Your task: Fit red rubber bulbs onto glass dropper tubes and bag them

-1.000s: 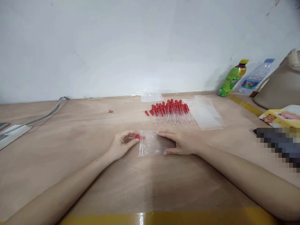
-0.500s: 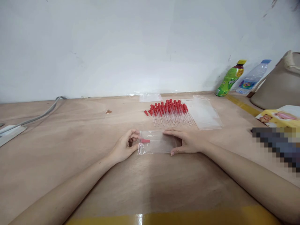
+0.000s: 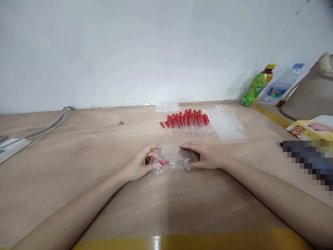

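A clear zip bag [image 3: 177, 152] lies on the wooden table between my hands, its zip end at the left. Inside it is a dropper with a red rubber bulb [image 3: 163, 162] and a thin clear tube pointing right. My left hand [image 3: 142, 163] is closed on the bag's left end, thumb by the bulb and index finger at the upper corner; the bag is crumpled there. My right hand [image 3: 205, 156] grips the right end, fingers along the top edge and thumb at the lower edge. Behind the bag lies a pile of red-bulbed droppers [image 3: 188, 121].
Flat clear bags [image 3: 230, 126] lie right of the pile, another bag [image 3: 166, 107] behind it. A green-labelled bottle [image 3: 257, 86], a water bottle [image 3: 283, 85] and a beige handbag [image 3: 309, 90] stand at the right. A grey cable [image 3: 56, 119] runs along the left.
The left end of the bag has become crumpled and slightly lifted. The red bulb sits a little lower and farther right. My left index finger has stretched over the bag's upper corner.
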Motion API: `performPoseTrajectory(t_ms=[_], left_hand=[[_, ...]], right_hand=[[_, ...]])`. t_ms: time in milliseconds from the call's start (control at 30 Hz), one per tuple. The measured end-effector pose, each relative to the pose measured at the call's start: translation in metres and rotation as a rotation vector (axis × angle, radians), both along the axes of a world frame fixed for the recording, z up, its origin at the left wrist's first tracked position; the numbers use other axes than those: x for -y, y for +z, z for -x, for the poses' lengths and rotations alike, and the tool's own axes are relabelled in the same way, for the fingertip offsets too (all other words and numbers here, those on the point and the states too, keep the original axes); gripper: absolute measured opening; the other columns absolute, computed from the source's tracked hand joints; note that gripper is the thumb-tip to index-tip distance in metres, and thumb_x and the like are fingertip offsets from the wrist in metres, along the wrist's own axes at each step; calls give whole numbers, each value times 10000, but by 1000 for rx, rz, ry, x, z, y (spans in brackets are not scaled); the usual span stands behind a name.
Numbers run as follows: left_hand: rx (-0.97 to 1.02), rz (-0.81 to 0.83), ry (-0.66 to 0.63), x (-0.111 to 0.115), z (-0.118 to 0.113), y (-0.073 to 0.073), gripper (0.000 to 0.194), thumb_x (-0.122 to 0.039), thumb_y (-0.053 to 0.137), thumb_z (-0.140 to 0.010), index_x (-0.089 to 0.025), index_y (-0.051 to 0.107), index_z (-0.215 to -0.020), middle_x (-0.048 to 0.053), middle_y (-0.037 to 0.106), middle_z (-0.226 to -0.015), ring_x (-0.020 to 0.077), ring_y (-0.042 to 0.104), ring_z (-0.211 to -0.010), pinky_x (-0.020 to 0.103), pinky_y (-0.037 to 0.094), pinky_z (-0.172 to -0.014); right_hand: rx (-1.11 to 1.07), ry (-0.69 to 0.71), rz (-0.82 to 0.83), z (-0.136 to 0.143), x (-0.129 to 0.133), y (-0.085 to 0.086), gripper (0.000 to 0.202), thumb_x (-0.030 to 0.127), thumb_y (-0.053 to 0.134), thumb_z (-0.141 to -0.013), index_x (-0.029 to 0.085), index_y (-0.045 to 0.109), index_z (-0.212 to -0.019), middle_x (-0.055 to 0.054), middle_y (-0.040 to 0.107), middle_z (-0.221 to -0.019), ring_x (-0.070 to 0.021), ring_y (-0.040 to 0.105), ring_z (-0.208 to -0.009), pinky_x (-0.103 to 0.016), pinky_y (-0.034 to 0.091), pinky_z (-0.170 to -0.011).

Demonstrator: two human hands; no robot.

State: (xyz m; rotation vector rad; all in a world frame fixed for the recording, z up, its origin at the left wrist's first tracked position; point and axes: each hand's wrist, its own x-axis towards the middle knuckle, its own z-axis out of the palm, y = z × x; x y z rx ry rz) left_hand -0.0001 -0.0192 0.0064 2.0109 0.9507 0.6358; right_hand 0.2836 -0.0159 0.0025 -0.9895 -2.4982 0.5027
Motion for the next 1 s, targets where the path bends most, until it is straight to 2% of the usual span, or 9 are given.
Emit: performPoseTrajectory(t_ms=[167, 300, 400, 467, 533, 633, 767, 867, 1000], left_hand=[[-66, 8, -51, -1, 11, 7, 558, -295, 554, -793, -196, 324, -1292, 69, 660, -964, 171, 583, -843, 284, 430, -728], [-15, 71, -68, -19, 27, 15, 578, -281, 558, -785, -197, 329, -1309, 55, 669, -883, 165, 595, -841, 306, 436, -781], [32, -20, 197, -50, 31, 14, 420, -324, 586, -749, -185, 521, -1140, 39, 647, -823, 145, 593, -738, 272, 451, -706], [24, -111, 421, -77, 22, 8, 337, -368, 581, -734, -153, 604, -992, 52, 646, -795, 150, 586, -694, 274, 450, -677], [-29, -193, 552, -103, 5, 1, 273, -373, 586, -715, -145, 647, -854, 60, 659, -811, 160, 587, -713, 277, 446, -708], [-49, -210, 616, -134, -25, -6, 259, -362, 629, -669, -157, 660, -823, 59, 665, -815, 186, 584, -742, 296, 430, -746], [-29, -192, 692, -155, -51, -10, 200, -366, 649, -641, -170, 651, -683, 55, 650, -687, 215, 578, -746, 329, 410, -770], [41, -162, 703, -159, -51, -11, 202, -367, 656, -637, -169, 618, -624, 41, 622, -612, 202, 578, -687, 318, 424, -725], [219, -143, 696, -144, -27, -10, 228, -389, 564, -729, -162, 563, -706, 27, 623, -666, 137, 578, -629, 259, 449, -650]], right_hand=[[2, 35, 9, -1, -1, 2, 769, 556, 647, -638, 192, 423, -1277, -98, 478, -1272, -245, 430, -1168, -413, 349, -976], [-13, 40, 18, -2, -2, 2, 559, 463, 543, -782, 183, 447, -1256, -90, 504, -1248, -214, 452, -1148, -400, 354, -974], [-14, 36, 0, -1, -1, 2, 505, 422, 525, -805, 184, 459, -1246, -87, 516, -1235, -209, 459, -1139, -399, 361, -967], [-13, 35, -7, 0, -1, 2, 529, 425, 557, -782, 175, 466, -1239, -93, 520, -1229, -214, 467, -1130, -396, 370, -960], [-17, 29, -7, 0, -1, 2, 542, 431, 572, -769, 175, 469, -1236, -95, 523, -1224, -217, 472, -1124, -397, 375, -956], [-28, 29, -3, 0, -1, 1, 553, 448, 576, -762, 190, 467, -1239, -91, 521, -1225, -221, 470, -1125, -407, 369, -959], [-38, 28, 3, -1, -2, 0, 562, 460, 577, -758, 184, 470, -1236, -93, 527, -1218, -217, 474, -1118, -397, 378, -950], [-41, 28, 3, 0, -2, 0, 560, 461, 576, -758, 189, 470, -1237, -93, 528, -1218, -220, 472, -1120, -400, 378, -948], [-31, 24, 6, 0, -2, 0, 557, 451, 580, -758, 185, 471, -1235, -98, 528, -1218, -222, 473, -1121, -402, 371, -952]])
